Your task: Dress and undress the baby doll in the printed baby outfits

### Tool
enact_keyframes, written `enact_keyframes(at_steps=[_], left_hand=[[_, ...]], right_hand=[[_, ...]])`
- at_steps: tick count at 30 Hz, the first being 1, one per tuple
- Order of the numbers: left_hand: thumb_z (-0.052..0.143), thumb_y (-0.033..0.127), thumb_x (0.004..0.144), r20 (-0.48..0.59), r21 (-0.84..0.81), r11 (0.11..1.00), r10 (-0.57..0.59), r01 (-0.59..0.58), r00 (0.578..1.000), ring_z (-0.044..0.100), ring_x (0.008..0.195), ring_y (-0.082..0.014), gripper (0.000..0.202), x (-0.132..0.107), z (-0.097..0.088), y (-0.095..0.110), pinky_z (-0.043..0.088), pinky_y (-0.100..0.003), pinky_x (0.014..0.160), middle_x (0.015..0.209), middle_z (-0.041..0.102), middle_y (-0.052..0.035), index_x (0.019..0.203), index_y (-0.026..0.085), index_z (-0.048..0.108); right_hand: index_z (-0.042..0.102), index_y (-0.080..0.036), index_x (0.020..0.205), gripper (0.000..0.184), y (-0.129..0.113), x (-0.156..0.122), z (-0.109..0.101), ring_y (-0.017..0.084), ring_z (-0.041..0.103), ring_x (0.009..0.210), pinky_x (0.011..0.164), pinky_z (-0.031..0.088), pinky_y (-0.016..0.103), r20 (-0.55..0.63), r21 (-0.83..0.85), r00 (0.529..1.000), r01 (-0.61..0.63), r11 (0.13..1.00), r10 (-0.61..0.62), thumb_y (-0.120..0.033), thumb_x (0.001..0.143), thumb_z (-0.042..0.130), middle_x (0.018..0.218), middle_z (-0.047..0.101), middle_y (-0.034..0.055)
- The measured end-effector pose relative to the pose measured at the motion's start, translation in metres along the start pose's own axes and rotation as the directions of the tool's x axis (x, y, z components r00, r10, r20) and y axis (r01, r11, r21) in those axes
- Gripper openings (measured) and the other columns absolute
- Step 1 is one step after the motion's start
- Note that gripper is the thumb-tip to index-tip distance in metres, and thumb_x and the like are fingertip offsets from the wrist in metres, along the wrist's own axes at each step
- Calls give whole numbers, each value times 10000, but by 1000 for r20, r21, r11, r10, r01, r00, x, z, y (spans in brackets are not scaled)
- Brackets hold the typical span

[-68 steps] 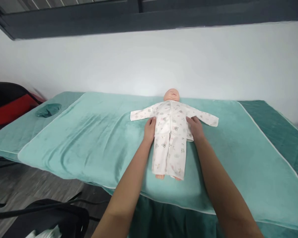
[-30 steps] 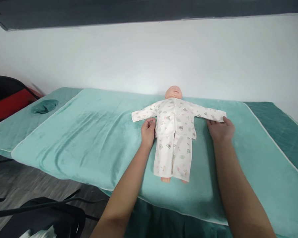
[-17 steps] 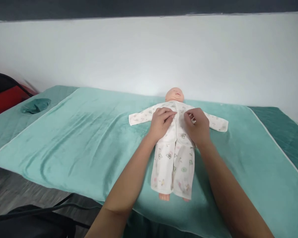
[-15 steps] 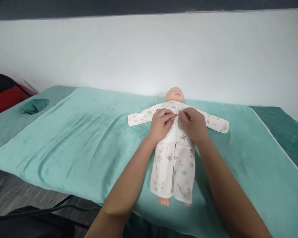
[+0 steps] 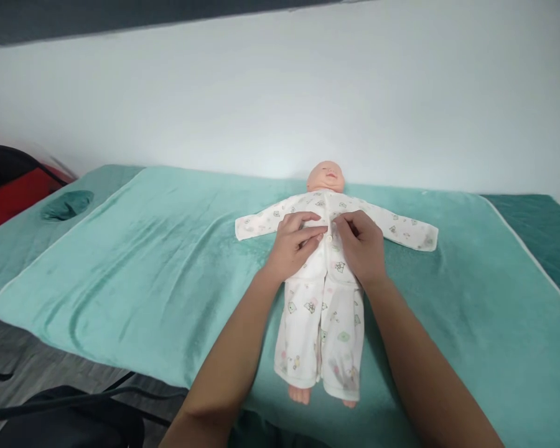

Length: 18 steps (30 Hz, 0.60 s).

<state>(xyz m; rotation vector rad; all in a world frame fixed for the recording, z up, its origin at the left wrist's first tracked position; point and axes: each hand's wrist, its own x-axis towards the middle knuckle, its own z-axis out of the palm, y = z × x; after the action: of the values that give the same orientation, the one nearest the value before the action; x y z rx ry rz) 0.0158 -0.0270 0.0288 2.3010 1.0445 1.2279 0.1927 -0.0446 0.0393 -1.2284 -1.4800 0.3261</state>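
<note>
Doll head point(image 5: 325, 175): smooth, plastic-like. Shirt point(image 5: 332, 256), trousers point(image 5: 305, 323): matt cloth. Sheet point(image 5: 168, 261): plush cloth, soft sheen. Wall point(image 5: 214, 106): smooth, matt.

Looks like a massage or treatment room — a green-covered bed point(image 5: 107, 267) with a face hole point(image 5: 68, 205), beside a white wall point(image 5: 242, 106).

Shows no readable text, label, brand, number or sign anywhere, near or far, even on the white patterned cloth doll jacket point(image 5: 334, 255).

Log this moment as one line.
left hand: on patterned shirt | right hand: at shirt's front opening | doll: on its back | green cover: beneath doll
</note>
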Motion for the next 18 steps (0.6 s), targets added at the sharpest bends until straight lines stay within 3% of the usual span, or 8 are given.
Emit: enact_keyframes(at_steps=[5,12,18], left_hand=[[532,301,994,43,-16,999,-31,32,999,474,1333,-243,262,-2,0,2,356,-484,1160,1370,597,-43,1140,335,747],[628,310,944,11,-195,973,-120,120,993,491,1349,-231,180,-3,3,-1,352,-455,1199,1364,608,-40,1092,309,732],[501,391,1013,20,-54,998,-39,40,999,403,1456,-228,376,-3,3,-2,294,-461,1231,1525,514,-50,1366,310,600]], right_hand=[[694,-216,849,177,1,-1,-1,158,557,743,724,442,311,39,38,999,23,999,-25,-290,952,572,820,623,6],[765,-242,937,177,2,-5,-6,165,594,792,707,465,320,88,89,991,90,992,-98,-279,962,593,893,637,24],[768,-241,900,193,3,-5,-8,181,601,853,769,478,352,138,94,975,159,983,-171,-301,981,603,899,626,38]])
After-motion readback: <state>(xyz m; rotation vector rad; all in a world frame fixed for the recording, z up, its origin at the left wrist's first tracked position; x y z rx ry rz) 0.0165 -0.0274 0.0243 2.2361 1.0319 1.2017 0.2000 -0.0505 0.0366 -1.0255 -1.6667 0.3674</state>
